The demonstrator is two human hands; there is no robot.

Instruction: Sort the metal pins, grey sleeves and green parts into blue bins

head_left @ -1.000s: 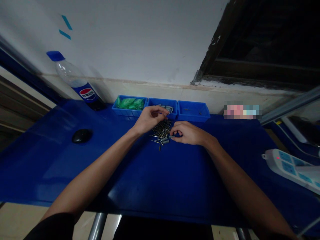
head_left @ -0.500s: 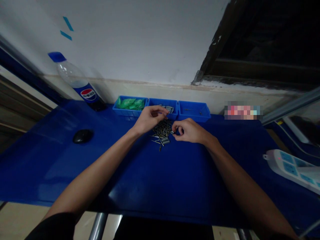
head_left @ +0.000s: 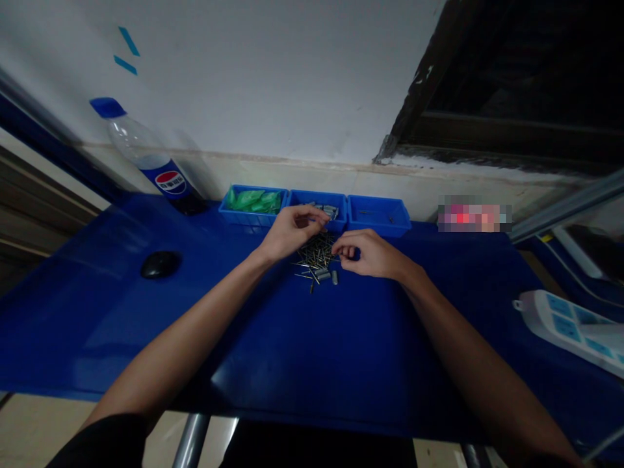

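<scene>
My left hand (head_left: 292, 231) hovers over the back of a pile of thin metal pins (head_left: 316, 250), thumb and fingertips drawn together in a pinch. Whatever they hold is too small to make out. At the pile's right side is my right hand (head_left: 368, 253), its fingers curled down to the pins and closed towards the thumb; any thing between them is hidden. A short grey metal cylinder (head_left: 335, 277) lies just below the right fingertips. Beside it, more grey cylinders (head_left: 322, 274) rest at the pile's front edge.
Behind the hands stand three blue bins: the left bin (head_left: 248, 219) with green plastic bags (head_left: 256, 200), the middle bin (head_left: 295, 198) with grey cylinders, the right bin (head_left: 380, 224) with few small pieces. A Pepsi bottle (head_left: 168, 179), black mouse (head_left: 160, 264) and white power strip (head_left: 541, 312) flank them.
My right hand has let go of a grey cylinder, which now lies on the table by the pile. Its fingers have shifted slightly left onto the pins. My left hand stays nearly still.
</scene>
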